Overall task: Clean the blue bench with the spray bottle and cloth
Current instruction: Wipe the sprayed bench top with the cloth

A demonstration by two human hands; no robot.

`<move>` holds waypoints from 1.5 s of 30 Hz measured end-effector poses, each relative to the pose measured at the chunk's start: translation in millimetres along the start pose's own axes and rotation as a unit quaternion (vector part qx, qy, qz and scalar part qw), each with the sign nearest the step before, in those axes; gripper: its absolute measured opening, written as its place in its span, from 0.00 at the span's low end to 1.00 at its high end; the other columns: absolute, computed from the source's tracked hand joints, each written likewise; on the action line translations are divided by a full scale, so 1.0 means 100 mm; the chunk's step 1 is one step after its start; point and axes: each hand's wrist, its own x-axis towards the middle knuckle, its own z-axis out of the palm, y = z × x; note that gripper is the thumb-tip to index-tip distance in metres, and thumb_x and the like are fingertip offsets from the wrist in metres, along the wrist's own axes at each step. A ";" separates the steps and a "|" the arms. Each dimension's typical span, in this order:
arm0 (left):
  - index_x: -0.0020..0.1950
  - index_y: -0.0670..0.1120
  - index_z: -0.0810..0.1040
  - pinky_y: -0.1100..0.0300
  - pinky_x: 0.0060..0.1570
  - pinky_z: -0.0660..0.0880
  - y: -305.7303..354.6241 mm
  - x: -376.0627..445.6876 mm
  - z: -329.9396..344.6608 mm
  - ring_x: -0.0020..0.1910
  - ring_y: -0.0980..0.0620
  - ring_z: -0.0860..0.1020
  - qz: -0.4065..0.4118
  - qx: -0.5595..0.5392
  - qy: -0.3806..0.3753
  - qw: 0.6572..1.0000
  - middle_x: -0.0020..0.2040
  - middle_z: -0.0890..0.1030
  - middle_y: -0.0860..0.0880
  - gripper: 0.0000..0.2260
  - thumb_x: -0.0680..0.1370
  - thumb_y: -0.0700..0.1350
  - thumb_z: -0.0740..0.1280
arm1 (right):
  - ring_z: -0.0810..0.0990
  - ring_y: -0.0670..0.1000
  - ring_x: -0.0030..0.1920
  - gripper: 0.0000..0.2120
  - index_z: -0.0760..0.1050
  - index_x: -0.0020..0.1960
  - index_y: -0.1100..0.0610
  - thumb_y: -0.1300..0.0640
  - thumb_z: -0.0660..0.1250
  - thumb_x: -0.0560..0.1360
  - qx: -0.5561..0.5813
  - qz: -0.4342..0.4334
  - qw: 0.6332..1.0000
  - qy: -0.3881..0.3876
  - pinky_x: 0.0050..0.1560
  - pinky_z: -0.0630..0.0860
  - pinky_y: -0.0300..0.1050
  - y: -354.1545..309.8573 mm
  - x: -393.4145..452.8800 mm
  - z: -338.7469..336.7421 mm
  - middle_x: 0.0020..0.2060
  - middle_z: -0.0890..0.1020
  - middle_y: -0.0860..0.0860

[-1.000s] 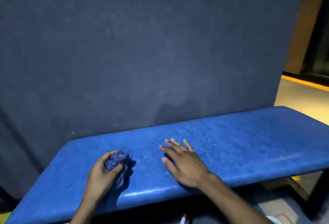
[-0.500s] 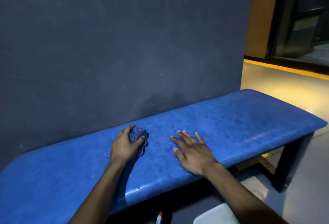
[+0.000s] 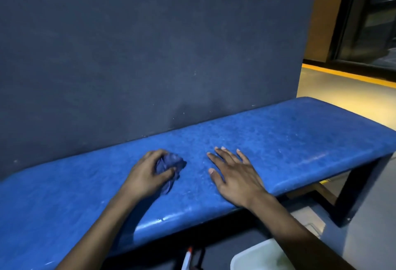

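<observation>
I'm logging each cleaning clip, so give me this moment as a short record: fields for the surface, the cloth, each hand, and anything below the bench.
surface: blue bench, against a dark wall
cloth: bunched blue cloth, on the bench top
left hand: left hand grips the cloth
right hand: right hand rests flat, fingers spread, holding nothing
below bench: white bin; white nozzle with red tip, possibly the spray bottle

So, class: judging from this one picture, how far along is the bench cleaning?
Done: spraying seems over, with the spray bottle down below the blue bench. In hand: the left hand grips the bunched cloth against the seat while the right hand rests flat beside it. Left: how much is already wiped cannot be told.
</observation>
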 end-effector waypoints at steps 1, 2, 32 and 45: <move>0.60 0.56 0.77 0.56 0.55 0.73 -0.01 0.20 0.03 0.58 0.52 0.80 -0.025 0.005 0.019 1.000 0.56 0.81 0.54 0.20 0.70 0.61 0.66 | 0.50 0.44 0.80 0.36 0.55 0.80 0.44 0.37 0.36 0.74 0.002 0.000 1.000 0.000 0.79 0.43 0.52 0.00 0.00 0.00 0.80 0.56 0.44; 0.61 0.56 0.77 0.54 0.57 0.74 0.02 0.38 0.08 0.60 0.47 0.80 -0.048 -0.001 0.034 0.998 0.58 0.81 0.50 0.21 0.71 0.62 0.66 | 0.50 0.44 0.80 0.36 0.55 0.80 0.44 0.37 0.36 0.74 0.005 0.000 1.000 0.001 0.79 0.43 0.52 -0.01 0.00 -0.01 0.80 0.57 0.44; 0.63 0.55 0.77 0.58 0.56 0.72 0.11 0.35 0.20 0.60 0.50 0.79 0.058 -0.026 -0.024 0.998 0.60 0.81 0.51 0.17 0.76 0.54 0.74 | 0.59 0.46 0.78 0.30 0.63 0.77 0.45 0.40 0.43 0.78 -0.033 -0.011 0.999 0.032 0.78 0.52 0.53 0.03 0.01 0.06 0.77 0.65 0.46; 0.61 0.56 0.76 0.60 0.58 0.74 0.15 -0.08 0.09 0.56 0.56 0.79 0.152 -0.037 -0.064 0.986 0.57 0.80 0.56 0.16 0.75 0.57 0.71 | 0.58 0.44 0.78 0.33 0.63 0.78 0.47 0.39 0.43 0.77 -0.028 -0.008 0.999 0.034 0.79 0.51 0.51 0.03 0.01 0.07 0.78 0.64 0.45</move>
